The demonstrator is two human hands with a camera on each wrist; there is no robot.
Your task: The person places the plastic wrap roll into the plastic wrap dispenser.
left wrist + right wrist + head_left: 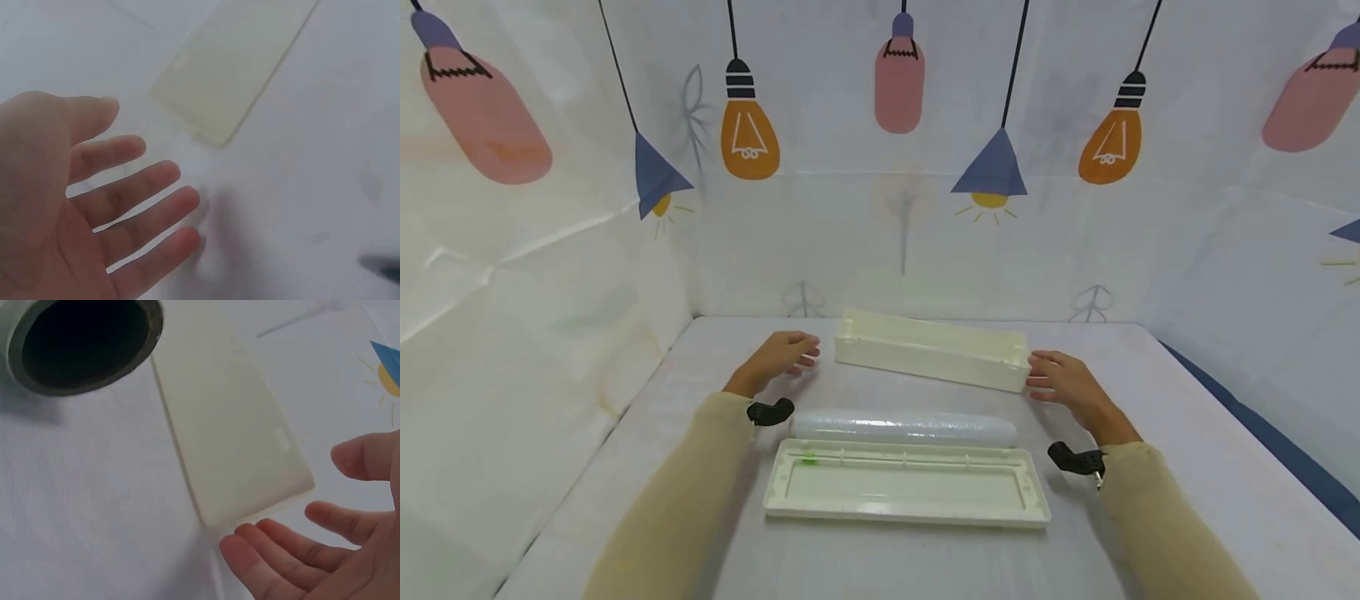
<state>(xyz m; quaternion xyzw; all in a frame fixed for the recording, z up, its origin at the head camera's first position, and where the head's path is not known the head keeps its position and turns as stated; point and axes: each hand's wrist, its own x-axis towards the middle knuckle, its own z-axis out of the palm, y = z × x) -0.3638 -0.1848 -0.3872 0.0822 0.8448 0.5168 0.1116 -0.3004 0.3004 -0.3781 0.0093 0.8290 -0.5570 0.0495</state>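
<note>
Holding nothing, left hand (781,357) and right hand (1067,385), fingers loosely spread, flanked cream box (929,369) at 9 and 3 o'clock; right contact unclear. Box sat 12 o'clock of roll (902,427); likely light, stiff, slick, best gripped by both ends.

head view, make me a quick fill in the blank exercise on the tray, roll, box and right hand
Of the shallow tray, the plastic roll and the long box, the ____ is farthest from the person.
The one lying between the other two is the ____.
The small patch near the tray's left end is coloured ____.
The right hand is beside the box's ____ end.

Missing words: box; roll; green; right
</note>
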